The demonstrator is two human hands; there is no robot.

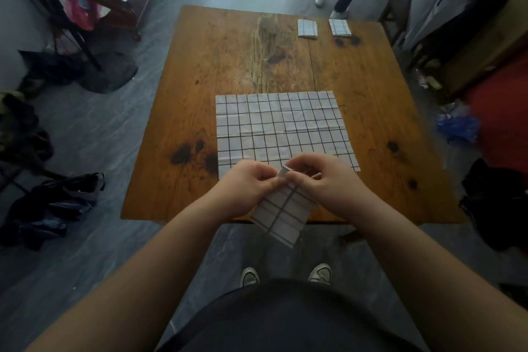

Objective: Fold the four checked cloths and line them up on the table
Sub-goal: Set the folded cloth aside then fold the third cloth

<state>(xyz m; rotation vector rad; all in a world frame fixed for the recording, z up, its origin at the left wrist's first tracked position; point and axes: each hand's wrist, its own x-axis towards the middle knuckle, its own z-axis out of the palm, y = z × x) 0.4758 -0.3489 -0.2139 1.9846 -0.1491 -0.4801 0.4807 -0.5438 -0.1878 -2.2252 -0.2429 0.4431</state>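
**Camera Set-Up: Single Head View**

I work from one view only. The head camera sits above the near edge of the tabletop (228, 66) and faces forward and steeply down. It takes in the whole tabletop out to its far edge. The wide lens bows straight edges toward the frame borders. The left hand (245, 183) and right hand (323, 180) appear close, just below frame centre, both pinching a folded cloth (283, 214). The wearer's torso and shoes (250, 276) fill the bottom, and the floor (85, 128) frames the tabletop.
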